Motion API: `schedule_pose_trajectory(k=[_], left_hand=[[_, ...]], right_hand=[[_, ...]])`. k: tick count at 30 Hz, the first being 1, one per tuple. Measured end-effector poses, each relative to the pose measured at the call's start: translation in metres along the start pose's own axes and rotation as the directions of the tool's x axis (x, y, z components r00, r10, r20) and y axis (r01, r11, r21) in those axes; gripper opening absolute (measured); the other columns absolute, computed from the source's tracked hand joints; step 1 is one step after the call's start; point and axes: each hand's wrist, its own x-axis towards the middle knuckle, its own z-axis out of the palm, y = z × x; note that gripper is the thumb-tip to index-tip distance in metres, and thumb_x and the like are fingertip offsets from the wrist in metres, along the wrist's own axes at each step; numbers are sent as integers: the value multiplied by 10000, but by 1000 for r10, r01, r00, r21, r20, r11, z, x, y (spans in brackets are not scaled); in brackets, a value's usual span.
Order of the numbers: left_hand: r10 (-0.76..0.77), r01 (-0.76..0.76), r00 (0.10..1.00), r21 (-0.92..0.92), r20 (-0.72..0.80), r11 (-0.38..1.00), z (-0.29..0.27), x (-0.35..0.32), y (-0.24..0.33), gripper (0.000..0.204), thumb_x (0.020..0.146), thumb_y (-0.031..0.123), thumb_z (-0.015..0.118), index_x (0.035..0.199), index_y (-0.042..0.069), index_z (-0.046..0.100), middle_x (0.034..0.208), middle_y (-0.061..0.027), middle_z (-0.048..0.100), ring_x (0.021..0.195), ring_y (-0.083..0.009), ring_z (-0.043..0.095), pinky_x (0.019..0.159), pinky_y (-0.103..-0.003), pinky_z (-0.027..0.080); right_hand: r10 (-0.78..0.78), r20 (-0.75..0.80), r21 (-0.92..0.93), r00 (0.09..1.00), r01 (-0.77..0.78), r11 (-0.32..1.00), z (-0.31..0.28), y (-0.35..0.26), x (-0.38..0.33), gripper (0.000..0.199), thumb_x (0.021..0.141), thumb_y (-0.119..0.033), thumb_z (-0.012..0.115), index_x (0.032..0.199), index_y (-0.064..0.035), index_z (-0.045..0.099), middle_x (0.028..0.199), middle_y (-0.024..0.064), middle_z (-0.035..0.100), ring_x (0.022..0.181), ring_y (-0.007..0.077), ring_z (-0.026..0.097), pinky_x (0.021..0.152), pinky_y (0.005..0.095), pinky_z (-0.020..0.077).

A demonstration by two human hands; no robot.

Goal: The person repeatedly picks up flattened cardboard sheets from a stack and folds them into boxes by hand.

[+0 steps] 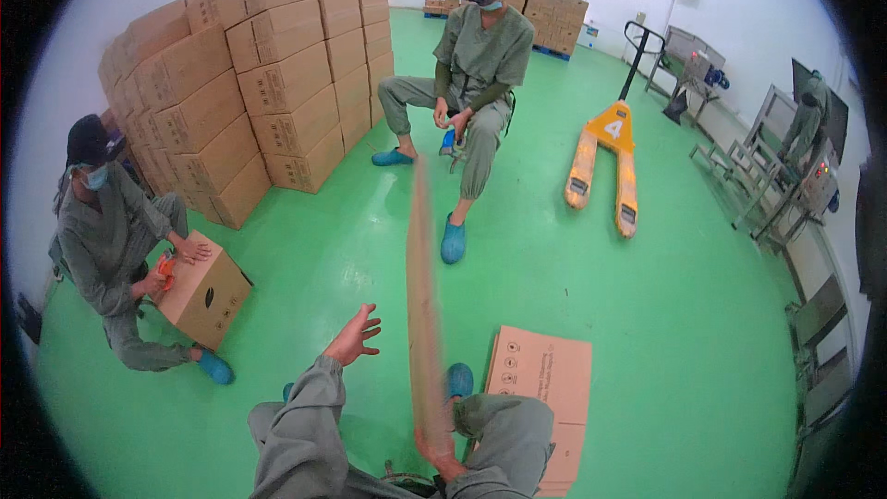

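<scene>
A flattened cardboard box (421, 296) stands on edge in front of me, seen almost from its narrow side and smeared by motion. My right hand (439, 451) grips its lower end near my right knee. Left of the cardboard, my left hand (354, 336) reaches forward with its fingers spread, touching nothing. On the green floor beside my right leg lies more flat cardboard (545, 374) with printed symbols, partly covered by my knee.
At left, a seated person (111, 231) holds an orange tape dispenser (166, 270) against a carton (205, 300). Another seated person (480, 65) is ahead, holding something blue. Stacked cartons (286, 74) rise behind them. A yellow pallet jack (610, 129) and metal equipment (767, 152) stand at right.
</scene>
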Motion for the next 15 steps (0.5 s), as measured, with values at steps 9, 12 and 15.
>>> schedule_pose_trajectory(k=[9,12,15], left_hand=[[381,-64,796,561,-469,825,-64,28,-102,704,939,375,627,1466,3,346,1232,-241,639,1128,-345,638,953,-417,503],[370,12,836,688,-405,725,-45,40,-118,536,908,271,634,1348,1,488,1136,-263,668,1023,-384,669,892,-433,524],[379,-57,890,761,-256,646,-5,55,-118,559,895,298,621,1360,13,497,1258,-302,577,1101,-412,614,930,-450,493]], right_hand=[[64,455,300,888,-220,928,42,-56,41,833,887,-517,661,1492,-59,316,1445,286,407,1305,446,461,1072,481,389],[-173,235,-252,956,232,939,64,-96,39,924,858,-516,707,1496,-12,269,1423,314,411,1330,440,424,1069,480,383],[5,-15,-487,1000,-12,874,49,-102,32,980,829,-511,746,1497,3,246,1432,308,404,1363,432,377,1085,467,368]])
